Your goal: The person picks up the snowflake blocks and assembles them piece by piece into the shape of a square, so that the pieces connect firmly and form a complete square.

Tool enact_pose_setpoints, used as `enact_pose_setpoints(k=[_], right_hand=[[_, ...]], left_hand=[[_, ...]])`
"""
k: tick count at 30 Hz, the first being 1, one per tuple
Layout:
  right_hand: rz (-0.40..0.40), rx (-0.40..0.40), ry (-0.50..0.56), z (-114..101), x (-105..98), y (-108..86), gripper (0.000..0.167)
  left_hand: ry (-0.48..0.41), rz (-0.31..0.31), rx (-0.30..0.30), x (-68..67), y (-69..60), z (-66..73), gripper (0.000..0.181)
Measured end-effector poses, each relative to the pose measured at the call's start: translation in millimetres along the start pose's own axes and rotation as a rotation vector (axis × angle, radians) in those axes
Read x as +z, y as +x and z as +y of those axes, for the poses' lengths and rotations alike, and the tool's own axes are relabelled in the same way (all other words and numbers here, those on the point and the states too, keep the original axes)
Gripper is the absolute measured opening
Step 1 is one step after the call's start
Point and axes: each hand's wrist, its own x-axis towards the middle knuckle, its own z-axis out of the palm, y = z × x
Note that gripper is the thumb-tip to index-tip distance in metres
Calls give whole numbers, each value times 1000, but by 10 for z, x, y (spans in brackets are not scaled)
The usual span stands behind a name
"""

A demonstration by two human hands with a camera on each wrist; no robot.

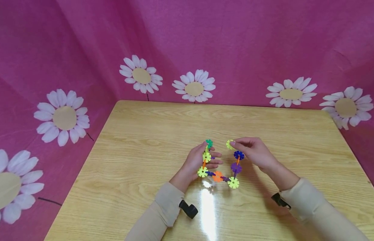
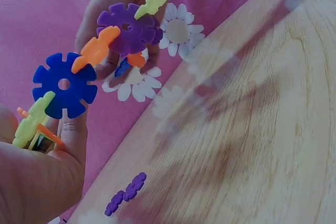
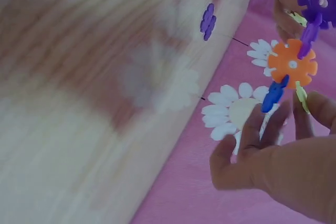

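A chain of interlocking notched plastic discs (image 1: pixel 217 176), in yellow, orange, blue, purple and green, hangs in a U between both hands above the table. My left hand (image 1: pixel 193 164) holds the chain's left side near the green disc (image 1: pixel 209 143), thumb against it and the other fingers stretched out behind. On the other side, my right hand (image 1: pixel 260 154) pinches a yellow disc (image 1: pixel 229 144) at the chain's end between thumb and finger. Just below that grip is a blue disc (image 1: pixel 239 155). In the right wrist view, an orange disc (image 3: pixel 292 64) hangs above the right fingertips.
A wooden table (image 1: pixel 144 134) lies under the hands, with a bright reflection near its front. Joined purple discs (image 2: pixel 126 193) are on the tabletop below the chain. A pink cloth (image 1: pixel 235 50) with large white flowers surrounds the table's back and left sides.
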Motion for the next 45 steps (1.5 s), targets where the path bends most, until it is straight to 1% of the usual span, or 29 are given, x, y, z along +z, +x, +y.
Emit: enact_pose_setpoints(k=[1, 4, 8, 12, 15, 25, 32, 36, 42, 45], right_hand=[[13, -27, -17, -8, 11, 2, 43], [52, -124, -53, -14, 59, 9, 33], [104, -228, -115, -4, 155, 16, 21], [113, -289, -174, -12, 226, 24, 15], [102, -308, -193, -28, 245, 23, 12], [98, -314, -232, -62, 248, 16, 11], [90, -335, -256, -58, 247, 12, 11], [110, -378, -281, -58, 256, 13, 11], [168, -495, -331, -80, 285, 15, 9], [179, -532, -344, -91, 300, 19, 8]], left_hand=[[3, 2, -2, 2, -4, 4, 56], [24, 8, -14, 10, -17, 10, 55], [56, 7, -27, 27, -24, 0, 52], [67, -4, -23, 41, -16, -15, 50], [70, -8, -20, 54, -17, -14, 49], [81, -32, -12, 48, -16, -6, 44], [133, -39, -4, 73, -26, 17, 41], [153, -43, 2, 87, -28, 27, 41], [167, -52, 16, 80, -29, 39, 41], [174, -52, 15, 69, -32, 41, 43]])
